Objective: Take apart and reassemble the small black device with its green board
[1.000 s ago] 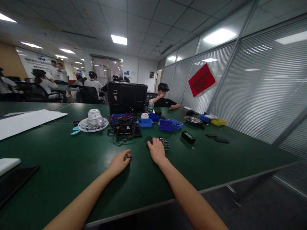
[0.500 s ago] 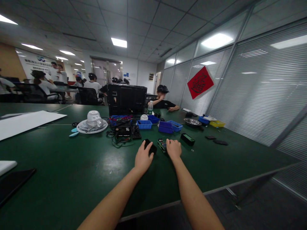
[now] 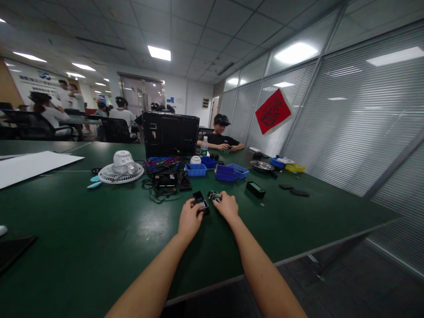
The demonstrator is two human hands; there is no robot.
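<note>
My left hand (image 3: 190,218) grips a small black plastic case (image 3: 200,202) by its near left side. The case's hollow, lighter inside faces up towards me. Just right of it, my right hand (image 3: 228,206) holds a green circuit board (image 3: 213,194) between thumb and fingers. The board is tilted beside the case, with a small gap between the two. Part of the board is hidden under my right fingers. A black box with a greenish top (image 3: 255,189) lies on the table to the right of my right hand.
Behind my hands stand blue bins (image 3: 196,170), tangled cables with a black device (image 3: 164,179), a white fan (image 3: 122,171) and a large black panel (image 3: 171,134). A metal bowl (image 3: 262,166) and flat dark pieces (image 3: 300,193) lie right. A person (image 3: 221,139) sits across the green table (image 3: 132,247).
The black case has been turned in my left hand, so its inside now shows. My right hand has picked up the circuit board and brought it left, closer to the case.
</note>
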